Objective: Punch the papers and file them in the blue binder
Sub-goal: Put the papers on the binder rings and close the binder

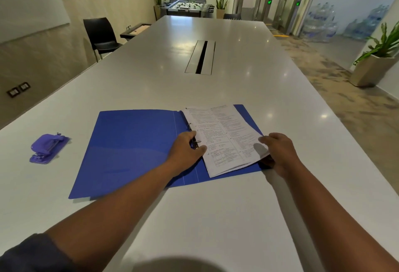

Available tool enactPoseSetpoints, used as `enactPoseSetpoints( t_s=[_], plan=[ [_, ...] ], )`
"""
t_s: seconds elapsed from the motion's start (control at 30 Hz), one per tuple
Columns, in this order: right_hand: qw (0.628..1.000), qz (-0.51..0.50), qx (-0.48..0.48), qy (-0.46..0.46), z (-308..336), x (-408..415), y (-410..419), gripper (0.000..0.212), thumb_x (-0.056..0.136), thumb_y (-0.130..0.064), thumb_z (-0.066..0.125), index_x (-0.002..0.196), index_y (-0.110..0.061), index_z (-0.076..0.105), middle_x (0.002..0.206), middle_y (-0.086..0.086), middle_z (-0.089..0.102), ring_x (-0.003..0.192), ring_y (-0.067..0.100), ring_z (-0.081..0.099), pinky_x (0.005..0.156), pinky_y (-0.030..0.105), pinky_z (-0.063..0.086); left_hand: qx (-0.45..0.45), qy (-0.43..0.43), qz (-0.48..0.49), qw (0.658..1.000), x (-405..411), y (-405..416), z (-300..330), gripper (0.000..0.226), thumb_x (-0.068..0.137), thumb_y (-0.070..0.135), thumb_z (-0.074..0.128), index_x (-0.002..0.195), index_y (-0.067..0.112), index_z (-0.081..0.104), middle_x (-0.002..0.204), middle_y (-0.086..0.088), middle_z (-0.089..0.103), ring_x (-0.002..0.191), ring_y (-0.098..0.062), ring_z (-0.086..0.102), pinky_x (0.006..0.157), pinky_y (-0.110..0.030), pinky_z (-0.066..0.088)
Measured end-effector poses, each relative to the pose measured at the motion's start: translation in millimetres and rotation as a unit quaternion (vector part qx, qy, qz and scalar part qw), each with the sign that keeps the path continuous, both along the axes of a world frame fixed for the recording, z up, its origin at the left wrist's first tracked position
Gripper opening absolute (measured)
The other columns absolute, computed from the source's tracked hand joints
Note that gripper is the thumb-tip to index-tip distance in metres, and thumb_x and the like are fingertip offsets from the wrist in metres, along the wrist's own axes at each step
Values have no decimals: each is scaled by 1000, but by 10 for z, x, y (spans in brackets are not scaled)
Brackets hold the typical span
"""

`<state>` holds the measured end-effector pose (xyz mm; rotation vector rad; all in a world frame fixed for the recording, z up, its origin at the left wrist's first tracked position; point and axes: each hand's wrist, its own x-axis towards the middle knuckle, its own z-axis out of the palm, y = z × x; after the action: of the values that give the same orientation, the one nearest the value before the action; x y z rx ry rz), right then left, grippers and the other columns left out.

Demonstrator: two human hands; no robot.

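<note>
Open blue plastic ring binder (133, 148) lying flat on the long white table (216, 217), purple hole punch (48, 147) well apart to its left. Thin, floppy white printed papers (224, 137) rest on its right cover, long axis running away from the viewer. Left hand (186, 149) fingers curl at the metal rings (194, 135); right hand (278, 153) pinches the sheets' right edge. Probably best handled by their edges.

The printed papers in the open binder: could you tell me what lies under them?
The papers lie on the right half of the blue binder, whose cover shows around them. The right hand holds their near corner. Whatever lies beneath them is hidden.
</note>
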<state>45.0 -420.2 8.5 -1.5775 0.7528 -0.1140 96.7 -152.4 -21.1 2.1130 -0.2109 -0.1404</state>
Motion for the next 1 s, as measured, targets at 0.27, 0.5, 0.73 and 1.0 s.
enactPoseSetpoints(
  t_s=[0.27, 0.5, 0.73, 1.0],
  plan=[
    [993, 86, -44, 63, 5, -28, -167, 17, 96, -1, 58, 112, 0, 63, 126, 27, 66, 84, 26, 65, 74, 43, 58, -33, 38, -4, 999, 90, 4, -7, 69, 88, 37, 76, 149, 18, 49, 142, 5, 57, 128, -14, 54, 112, -37, 45],
    [986, 132, -84, 60, 10, 37, -146, 9, 99, -19, 65, 98, -11, 64, 102, 11, 74, 87, 26, 73, 81, 47, 64, -57, 54, 31, 996, 158, -75, -3, 61, 96, 16, 69, 151, 14, 45, 147, 5, 51, 134, -16, 51, 110, -30, 44],
    [988, 118, -83, 52, -44, 44, -192, 4, 99, -11, 61, 103, -11, 63, 104, 10, 72, 89, 26, 71, 65, 34, 60, -26, 53, 31, 998, 371, -63, -245, 60, 86, 60, 61, 141, 35, 54, 138, 11, 59, 123, -17, 60, 104, -51, 51],
    [991, 124, -5, 48, -9, 58, -225, 15, 93, -14, 65, 107, -9, 67, 105, 12, 75, 96, 33, 74, 87, 50, 62, 248, 42, -30, 967, 142, -253, 200, 49, 101, 56, 41, 135, 23, 49, 150, 0, 34, 129, -30, 42, 106, -56, 40]
  ],
)
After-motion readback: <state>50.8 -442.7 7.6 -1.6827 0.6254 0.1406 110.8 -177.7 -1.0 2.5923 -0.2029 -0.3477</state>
